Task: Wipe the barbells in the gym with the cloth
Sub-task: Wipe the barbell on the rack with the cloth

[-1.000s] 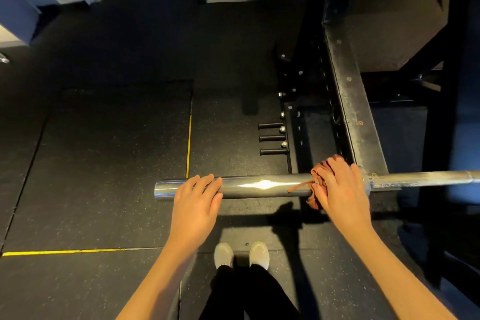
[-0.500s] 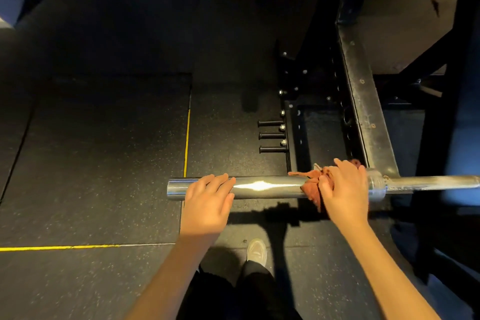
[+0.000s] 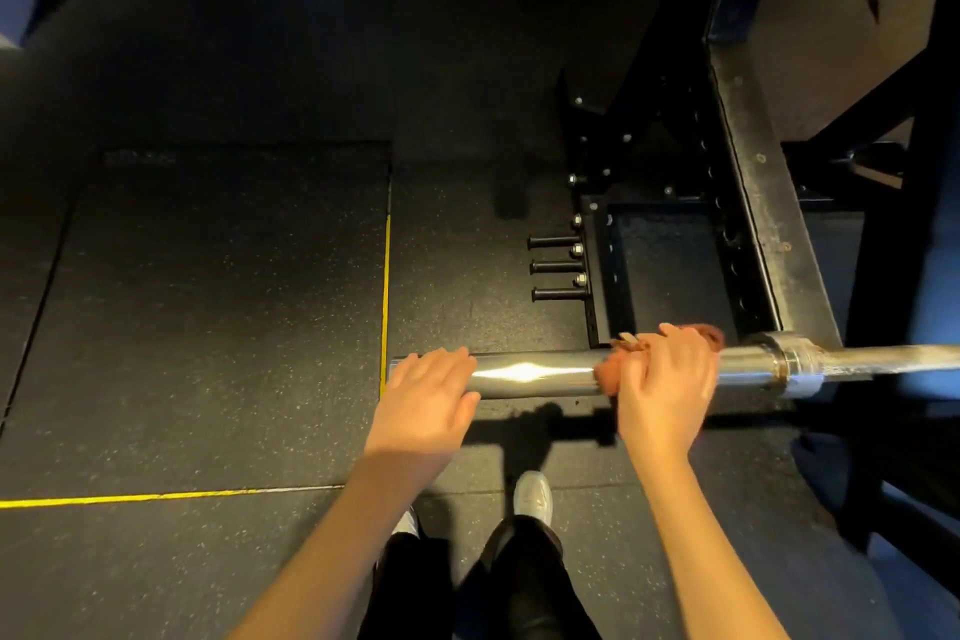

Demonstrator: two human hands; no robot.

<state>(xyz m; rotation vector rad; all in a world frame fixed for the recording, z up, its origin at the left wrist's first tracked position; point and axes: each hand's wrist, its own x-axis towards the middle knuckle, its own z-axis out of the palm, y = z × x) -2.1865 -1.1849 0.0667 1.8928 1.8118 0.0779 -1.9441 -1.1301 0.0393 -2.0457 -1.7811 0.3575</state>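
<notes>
Gripping a crumpled rust-orange cloth (image 3: 607,372) with the right hand (image 3: 667,382), fingers curled over it and pressing it down on top of a thick chrome barbell sleeve (image 3: 535,374); slightly blurred there. Resting the left hand (image 3: 426,395) on the sleeve's free left end, fingers nearly straight and laid over the top, thumb on the near side, nothing pinched or clasped. Between the two hands, a bright stretch of bare chrome.

Rightward from the cloth: a short length of sleeve, then the stepped collar (image 3: 792,365), then the thinner steel shaft (image 3: 893,361) running off the right edge. Level above the floor, all of it; cannot tell what carries it.

Behind the bar, a black steel rack frame (image 3: 753,203) with rows of bolt holes, and three short black pegs (image 3: 556,268) sticking out leftward from its base. Underneath, black speckled rubber floor mats (image 3: 208,327) marked with yellow lines (image 3: 386,296). Nearest the camera, black trouser legs (image 3: 519,587) and a pale shoe (image 3: 532,496).
</notes>
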